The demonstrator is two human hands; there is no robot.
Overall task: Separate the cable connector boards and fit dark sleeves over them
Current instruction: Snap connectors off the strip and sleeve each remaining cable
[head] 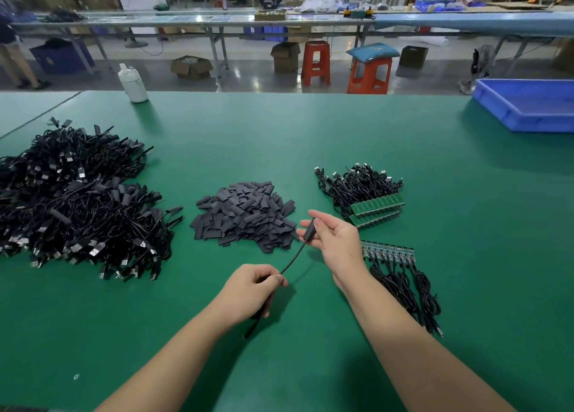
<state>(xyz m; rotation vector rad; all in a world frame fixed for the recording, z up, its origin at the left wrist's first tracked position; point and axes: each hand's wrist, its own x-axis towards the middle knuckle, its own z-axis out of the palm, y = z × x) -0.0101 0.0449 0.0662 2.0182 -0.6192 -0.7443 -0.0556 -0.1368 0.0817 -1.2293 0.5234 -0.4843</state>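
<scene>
Both hands are up over the green counter [310,138], one cable strung between them. The right hand [334,239] pinches a dark sleeve [310,230] at the cable's end between thumb and fingers; the connector board under it is hidden, so seating depth can't be told. The left hand [253,287] is curled round the black cable [292,261], its tail hanging below the fist.

Judgement: the sleeve is being slid home. Best done by keeping the cable taut with the left and pushing the sleeve straight along it, not at an angle, until the board is fully covered.

The sleeve looks matte charcoal, flat, short. A loose sleeve pile [245,214] lies just beyond the hands. Unseparated board strips [377,208] with cables sit to the right, and a big heap of cables [77,200] lies left.
</scene>
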